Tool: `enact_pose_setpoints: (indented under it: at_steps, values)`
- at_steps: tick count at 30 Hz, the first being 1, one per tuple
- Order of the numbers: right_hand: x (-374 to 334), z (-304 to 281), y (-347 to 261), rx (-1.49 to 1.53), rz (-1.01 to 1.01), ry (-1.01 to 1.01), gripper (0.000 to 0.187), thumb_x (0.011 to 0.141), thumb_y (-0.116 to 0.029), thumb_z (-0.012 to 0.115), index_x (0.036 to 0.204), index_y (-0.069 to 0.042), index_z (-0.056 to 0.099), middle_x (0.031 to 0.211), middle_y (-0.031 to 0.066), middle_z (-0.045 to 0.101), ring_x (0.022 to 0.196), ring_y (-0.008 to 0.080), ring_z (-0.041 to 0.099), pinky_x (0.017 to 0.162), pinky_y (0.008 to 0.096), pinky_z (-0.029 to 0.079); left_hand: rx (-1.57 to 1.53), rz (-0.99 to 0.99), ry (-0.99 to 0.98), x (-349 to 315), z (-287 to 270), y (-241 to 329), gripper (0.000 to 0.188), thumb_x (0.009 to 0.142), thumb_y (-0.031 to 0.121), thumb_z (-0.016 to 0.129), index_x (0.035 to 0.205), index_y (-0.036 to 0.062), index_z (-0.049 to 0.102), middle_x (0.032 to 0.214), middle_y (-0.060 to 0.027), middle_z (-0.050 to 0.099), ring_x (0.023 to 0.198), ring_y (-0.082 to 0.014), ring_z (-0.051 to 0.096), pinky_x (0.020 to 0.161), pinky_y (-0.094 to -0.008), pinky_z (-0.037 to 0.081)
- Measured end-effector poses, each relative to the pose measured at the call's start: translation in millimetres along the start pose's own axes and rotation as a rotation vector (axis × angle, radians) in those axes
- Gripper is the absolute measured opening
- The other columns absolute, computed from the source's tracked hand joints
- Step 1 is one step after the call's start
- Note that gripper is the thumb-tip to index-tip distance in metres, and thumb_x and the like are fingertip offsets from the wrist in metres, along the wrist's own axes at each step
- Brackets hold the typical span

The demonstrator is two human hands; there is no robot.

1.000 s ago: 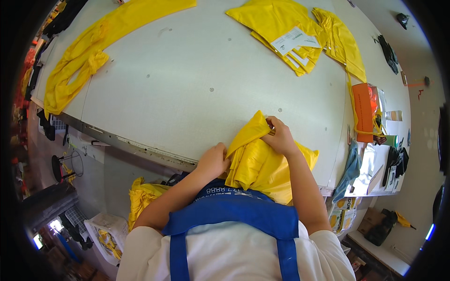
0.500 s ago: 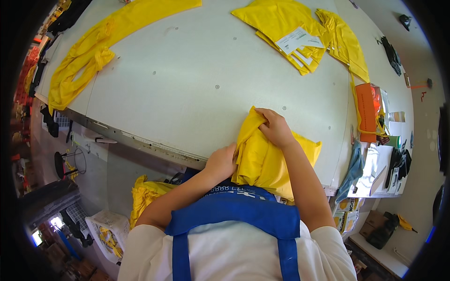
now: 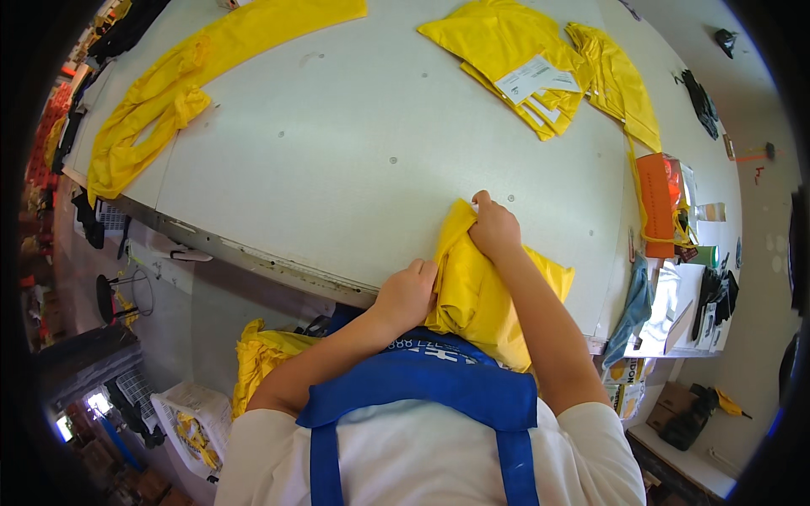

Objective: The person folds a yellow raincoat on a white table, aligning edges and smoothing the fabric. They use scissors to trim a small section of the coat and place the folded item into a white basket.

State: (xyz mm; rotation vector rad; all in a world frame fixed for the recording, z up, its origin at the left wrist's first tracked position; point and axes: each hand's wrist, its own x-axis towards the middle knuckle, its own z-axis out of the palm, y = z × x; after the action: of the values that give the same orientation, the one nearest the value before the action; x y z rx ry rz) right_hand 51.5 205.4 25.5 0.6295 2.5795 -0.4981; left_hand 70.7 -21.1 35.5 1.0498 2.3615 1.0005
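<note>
A bundle of shiny yellow fabric (image 3: 477, 282) lies at the near edge of the table, partly hanging over toward my blue apron. My left hand (image 3: 409, 291) is closed on the left border of this fabric, its fingertips curled against the folds. At the far upper end of the bundle, my right hand (image 3: 495, 226) pinches the edge of the cloth between curled fingers. The fabric is loosely folded and creased between my hands. Which garment, if any, it forms I cannot make out.
The white table (image 3: 337, 169) spreads out ahead. Yellow fabric pieces with white paper labels (image 3: 527, 78) lie at the far right, and a long yellow strip (image 3: 143, 126) curves along the left. An orange box (image 3: 656, 205) stands at the right. Below left is a white crate (image 3: 190, 422).
My right hand has shifted slightly right and its fingers have curled more tightly at the fabric's top edge. My left hand has moved a little to the right; the folds between have bunched.
</note>
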Motion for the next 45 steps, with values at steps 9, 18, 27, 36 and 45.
enact_pose_setpoints:
  at_steps: [9, 18, 27, 36, 45]
  values:
    - [-104, 6, 2, 0.509, -0.581, 0.269, 0.051, 0.073, -0.024, 0.074, 0.117, -0.005, 0.056, 0.121, 0.0165, 0.052, 0.117, 0.0348, 0.046, 0.098, 0.0415, 0.04, -0.382, -0.417, -0.173, -14, -4, -9, 0.024, 0.083, 0.014, 0.057, 0.099, -0.0001, 0.048, 0.083, -0.0265, 0.061, 0.08, -0.046, 0.058, 0.068, -0.0506, 0.046]
    - [-137, 43, -29, 0.006, -0.503, 0.49, 0.027, 0.067, -0.023, 0.073, 0.091, -0.023, 0.063, 0.118, 0.0022, 0.049, 0.115, 0.0255, 0.043, 0.094, 0.0437, 0.03, -0.186, -0.288, -0.148, -2, 1, 4, 0.024, 0.077, 0.013, 0.062, 0.091, -0.0007, 0.048, 0.073, -0.0215, 0.061, 0.07, -0.0413, 0.06, 0.061, -0.0457, 0.047]
    - [-115, 39, -30, 0.001, -0.41, 0.392, 0.046, 0.067, -0.037, 0.071, 0.109, -0.021, 0.059, 0.12, 0.0038, 0.048, 0.118, 0.0263, 0.041, 0.094, 0.0445, 0.031, 0.077, -0.206, -0.232, 20, -24, 8, 0.031, 0.076, 0.014, 0.059, 0.099, -0.0002, 0.043, 0.073, -0.0246, 0.061, 0.07, -0.0423, 0.061, 0.064, -0.0497, 0.05]
    - [-106, 78, -25, -0.17, -0.47, 0.466, 0.052, 0.074, -0.028, 0.063, 0.121, -0.009, 0.054, 0.129, 0.0119, 0.04, 0.128, 0.0339, 0.032, 0.099, 0.0512, 0.026, -0.165, -0.11, -0.082, 23, -4, 9, 0.042, 0.075, 0.011, 0.059, 0.11, 0.0036, 0.037, 0.065, -0.0191, 0.059, 0.063, -0.0388, 0.059, 0.057, -0.0474, 0.047]
    - [-83, 27, 5, 0.04, -0.385, 0.386, 0.074, 0.077, -0.038, 0.067, 0.134, 0.001, 0.041, 0.139, 0.0198, 0.039, 0.131, 0.0343, 0.033, 0.108, 0.043, 0.025, 0.0, -0.094, 0.125, 47, 15, -4, 0.02, 0.082, 0.012, 0.056, 0.098, 0.0042, 0.046, 0.073, -0.0181, 0.061, 0.067, -0.0392, 0.06, 0.059, -0.0476, 0.048]
